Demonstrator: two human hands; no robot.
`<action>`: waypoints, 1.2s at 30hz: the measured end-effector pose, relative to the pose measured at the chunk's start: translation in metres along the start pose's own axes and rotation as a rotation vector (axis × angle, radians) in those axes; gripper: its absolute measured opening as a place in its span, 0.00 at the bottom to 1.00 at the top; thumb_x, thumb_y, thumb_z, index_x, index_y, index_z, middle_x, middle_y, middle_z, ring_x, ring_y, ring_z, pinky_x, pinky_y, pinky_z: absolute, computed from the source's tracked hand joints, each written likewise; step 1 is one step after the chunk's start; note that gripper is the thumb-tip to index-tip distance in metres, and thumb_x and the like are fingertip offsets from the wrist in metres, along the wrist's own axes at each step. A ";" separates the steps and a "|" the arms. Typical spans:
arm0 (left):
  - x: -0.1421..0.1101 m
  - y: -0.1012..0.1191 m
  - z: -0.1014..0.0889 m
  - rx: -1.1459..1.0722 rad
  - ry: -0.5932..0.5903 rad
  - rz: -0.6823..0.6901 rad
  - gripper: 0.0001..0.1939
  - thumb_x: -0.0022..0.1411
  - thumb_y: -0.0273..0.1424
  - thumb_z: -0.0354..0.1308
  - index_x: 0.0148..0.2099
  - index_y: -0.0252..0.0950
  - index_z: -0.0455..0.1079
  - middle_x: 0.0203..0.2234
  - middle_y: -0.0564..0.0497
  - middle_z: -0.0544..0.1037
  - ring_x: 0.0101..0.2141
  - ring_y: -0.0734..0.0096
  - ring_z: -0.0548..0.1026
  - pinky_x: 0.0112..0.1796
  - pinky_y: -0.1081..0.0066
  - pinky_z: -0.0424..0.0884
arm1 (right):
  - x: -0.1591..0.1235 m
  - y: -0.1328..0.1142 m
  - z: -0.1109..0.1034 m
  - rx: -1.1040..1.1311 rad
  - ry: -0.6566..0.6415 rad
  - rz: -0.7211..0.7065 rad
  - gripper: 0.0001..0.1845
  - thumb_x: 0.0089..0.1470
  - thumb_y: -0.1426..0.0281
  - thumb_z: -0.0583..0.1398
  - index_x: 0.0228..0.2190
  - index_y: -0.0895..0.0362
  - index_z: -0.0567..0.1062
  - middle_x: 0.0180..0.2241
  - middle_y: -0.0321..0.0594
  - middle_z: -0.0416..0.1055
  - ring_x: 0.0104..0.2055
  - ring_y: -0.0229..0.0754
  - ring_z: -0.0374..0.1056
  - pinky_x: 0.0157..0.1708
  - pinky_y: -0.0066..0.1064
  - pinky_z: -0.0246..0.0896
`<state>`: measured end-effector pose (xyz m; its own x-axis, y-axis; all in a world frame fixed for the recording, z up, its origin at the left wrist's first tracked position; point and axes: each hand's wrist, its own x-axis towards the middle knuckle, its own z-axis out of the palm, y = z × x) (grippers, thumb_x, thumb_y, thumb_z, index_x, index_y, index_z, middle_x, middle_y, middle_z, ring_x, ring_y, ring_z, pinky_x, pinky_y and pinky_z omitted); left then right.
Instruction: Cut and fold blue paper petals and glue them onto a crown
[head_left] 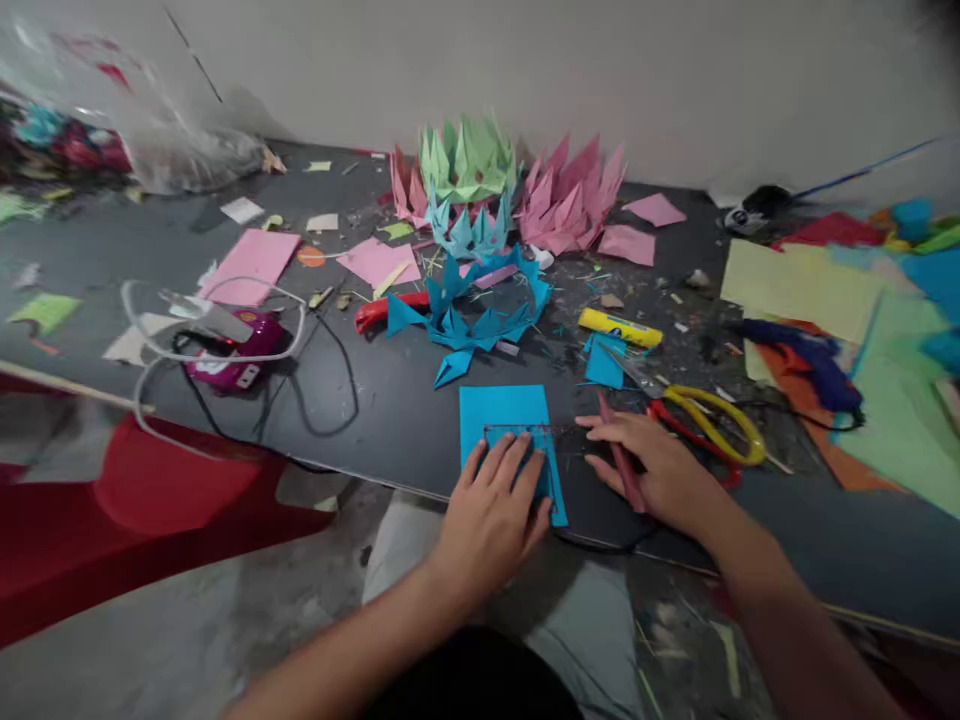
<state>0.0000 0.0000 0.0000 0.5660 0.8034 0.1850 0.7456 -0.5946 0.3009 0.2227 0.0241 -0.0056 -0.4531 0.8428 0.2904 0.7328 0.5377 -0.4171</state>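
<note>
My left hand (pixel 499 500) lies flat, fingers spread, on a sheet of blue paper (pixel 504 402) at the table's front edge. Under those fingers is a smaller blue piece with a dark reddish outline along its edges; most of it is hidden. To the right, my right hand (pixel 652 465) grips a dark red pen (pixel 624 462), its tip just off the paper. Close to that hand are scissors (pixel 716 425) with yellow and red handles, a folded blue paper (pixel 604 362) and a yellow glue stick (pixel 621 328).
Folded paper crowns in blue (pixel 487 325), green (pixel 466 165) and pink (pixel 570 205) stand farther back. A red-handled cutter (pixel 390 310) lies beside the blue one. At left are a purple power socket (pixel 240 360) with cables and a red chair (pixel 172 470). A dark blue glue gun (pixel 806 360) rests on coloured sheets at right.
</note>
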 end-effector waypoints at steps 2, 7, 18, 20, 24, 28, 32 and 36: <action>0.000 -0.001 0.000 0.000 0.004 0.002 0.19 0.63 0.36 0.46 0.54 0.34 0.62 0.54 0.46 0.67 0.54 0.60 0.64 0.53 0.56 0.59 | 0.000 -0.002 -0.002 -0.007 0.007 -0.006 0.11 0.52 0.72 0.59 0.39 0.53 0.65 0.43 0.45 0.73 0.45 0.45 0.68 0.42 0.41 0.65; 0.000 -0.003 -0.001 0.003 -0.007 -0.001 0.20 0.62 0.36 0.47 0.54 0.35 0.62 0.54 0.46 0.67 0.54 0.60 0.63 0.54 0.56 0.58 | 0.003 -0.004 -0.004 -0.014 0.025 -0.022 0.10 0.52 0.72 0.58 0.38 0.53 0.65 0.42 0.44 0.74 0.44 0.45 0.69 0.42 0.40 0.65; -0.001 -0.003 -0.002 0.001 0.007 -0.002 0.20 0.63 0.36 0.47 0.54 0.34 0.62 0.54 0.45 0.67 0.54 0.60 0.63 0.54 0.56 0.59 | 0.005 -0.005 -0.001 -0.002 0.029 -0.023 0.10 0.52 0.72 0.58 0.38 0.52 0.67 0.42 0.43 0.74 0.44 0.45 0.69 0.42 0.40 0.64; -0.001 -0.003 -0.002 0.000 0.010 -0.003 0.20 0.62 0.36 0.47 0.54 0.34 0.62 0.53 0.45 0.67 0.54 0.60 0.64 0.54 0.56 0.59 | 0.005 -0.005 -0.001 0.001 0.024 -0.020 0.09 0.52 0.72 0.58 0.38 0.52 0.67 0.42 0.43 0.74 0.44 0.45 0.69 0.42 0.41 0.64; -0.001 -0.003 -0.002 0.001 0.013 -0.006 0.19 0.63 0.36 0.47 0.54 0.34 0.63 0.54 0.44 0.67 0.54 0.60 0.64 0.54 0.57 0.59 | 0.005 -0.003 0.000 0.002 0.013 -0.020 0.09 0.52 0.72 0.58 0.38 0.52 0.67 0.43 0.43 0.74 0.45 0.46 0.69 0.43 0.42 0.64; 0.000 -0.003 -0.002 0.012 0.010 -0.007 0.20 0.63 0.36 0.46 0.54 0.34 0.63 0.54 0.44 0.67 0.54 0.61 0.64 0.54 0.58 0.59 | 0.004 -0.004 -0.003 0.022 -0.005 -0.001 0.10 0.52 0.72 0.58 0.39 0.52 0.67 0.44 0.43 0.73 0.46 0.46 0.68 0.44 0.43 0.63; 0.001 -0.003 -0.003 0.040 0.006 0.008 0.20 0.63 0.37 0.46 0.54 0.34 0.62 0.53 0.44 0.67 0.53 0.60 0.64 0.53 0.57 0.59 | 0.016 -0.013 -0.013 0.135 -0.003 0.135 0.13 0.53 0.68 0.57 0.43 0.53 0.67 0.45 0.44 0.72 0.48 0.47 0.66 0.47 0.41 0.62; 0.002 -0.003 -0.005 0.062 -0.010 0.024 0.20 0.62 0.36 0.47 0.54 0.33 0.62 0.53 0.43 0.67 0.53 0.58 0.64 0.53 0.57 0.60 | 0.046 -0.029 -0.014 0.373 -0.007 0.221 0.14 0.57 0.68 0.51 0.45 0.53 0.69 0.41 0.41 0.73 0.46 0.42 0.68 0.46 0.35 0.62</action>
<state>-0.0023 0.0038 0.0042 0.5869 0.7889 0.1823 0.7521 -0.6145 0.2382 0.1874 0.0471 0.0320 -0.3106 0.9381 0.1535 0.5795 0.3149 -0.7517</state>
